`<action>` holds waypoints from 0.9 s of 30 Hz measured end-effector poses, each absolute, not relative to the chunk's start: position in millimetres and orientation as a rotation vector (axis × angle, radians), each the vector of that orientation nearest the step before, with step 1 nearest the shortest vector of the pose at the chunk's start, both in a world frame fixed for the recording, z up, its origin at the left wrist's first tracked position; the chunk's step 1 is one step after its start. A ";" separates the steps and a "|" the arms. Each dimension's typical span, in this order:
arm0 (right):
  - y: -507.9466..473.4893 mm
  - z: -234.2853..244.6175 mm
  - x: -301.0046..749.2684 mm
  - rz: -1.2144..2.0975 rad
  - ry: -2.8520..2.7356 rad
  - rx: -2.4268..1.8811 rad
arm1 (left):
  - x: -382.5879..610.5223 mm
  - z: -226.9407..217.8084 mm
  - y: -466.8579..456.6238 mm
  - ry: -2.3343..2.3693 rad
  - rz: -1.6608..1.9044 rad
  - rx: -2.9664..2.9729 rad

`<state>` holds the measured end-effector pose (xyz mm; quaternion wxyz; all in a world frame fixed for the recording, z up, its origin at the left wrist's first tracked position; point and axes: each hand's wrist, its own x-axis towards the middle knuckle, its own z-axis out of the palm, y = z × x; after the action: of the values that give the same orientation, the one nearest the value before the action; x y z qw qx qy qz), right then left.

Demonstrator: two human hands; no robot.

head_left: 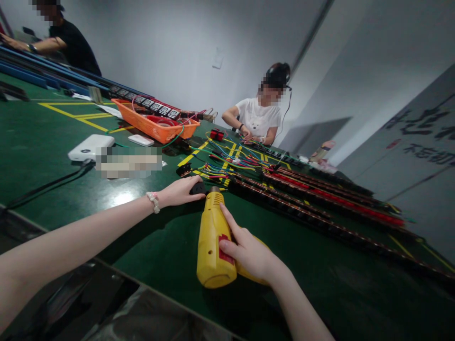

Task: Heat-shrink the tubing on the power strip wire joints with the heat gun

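Note:
A yellow heat gun (208, 241) with a red label is gripped in my right hand (252, 251), the index finger stretched along its body. Its metal nozzle points away from me, close to the fingers of my left hand (180, 192). Those fingers are closed on a black socket-like piece (197, 188) just left of the nozzle. Beyond it, colored wires (216, 174) run to long dark strips with copper-colored edges (284, 203). A second black piece (184, 170) lies beside the wires.
An orange basket (156, 128) holds wires and square parts. A white box (91, 147) with a black cable and a small white object (141, 140) lie left on the green table (149, 279). One person (259, 118) works opposite, another (73, 45) far left.

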<state>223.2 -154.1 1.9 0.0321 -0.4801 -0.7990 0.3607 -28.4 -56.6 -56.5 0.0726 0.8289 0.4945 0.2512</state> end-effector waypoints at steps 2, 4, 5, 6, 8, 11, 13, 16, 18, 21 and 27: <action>-151.2 0.6 224.9 1.087 -2.451 -1.508 | -27.9 -56.1 -57.2 1.486 0.756 2.483; -146.9 -0.4 227.6 1.071 -2.424 -1.521 | -27.6 -55.7 -57.9 1.488 0.755 2.476; -144.4 -0.8 229.3 1.067 -2.410 -1.519 | -27.5 -55.6 -58.2 1.490 0.754 2.473; -141.8 -1.0 231.1 1.066 -2.398 -1.517 | -27.5 -55.7 -58.3 1.491 0.755 2.471; -136.8 -1.1 234.8 1.063 -2.370 -1.526 | -27.6 -56.2 -58.3 1.493 0.759 2.467; -132.3 0.0 239.0 1.082 -2.343 -1.540 | -27.9 -56.6 -57.9 1.482 0.757 2.466; -132.1 1.4 240.4 1.100 -2.328 -1.536 | -28.1 -55.9 -57.8 1.484 0.744 2.477; -134.5 3.1 241.1 1.106 -2.306 -1.556 | -29.7 -53.1 -57.7 1.532 0.722 2.528; -136.2 3.2 241.3 1.092 -2.298 -1.581 | -32.4 -50.4 -57.1 1.575 0.717 2.571; -137.4 1.9 241.3 1.066 -2.300 -1.591 | -39.6 -46.6 -54.4 1.653 0.709 2.592; -137.2 0.0 241.4 1.064 -2.305 -1.583 | -57.2 -47.3 -44.3 1.819 0.716 2.506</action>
<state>241.4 -137.2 0.0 0.0749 -0.5277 -0.7682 0.3548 -57.2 -44.3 -47.3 -0.0182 0.7884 0.5723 0.2251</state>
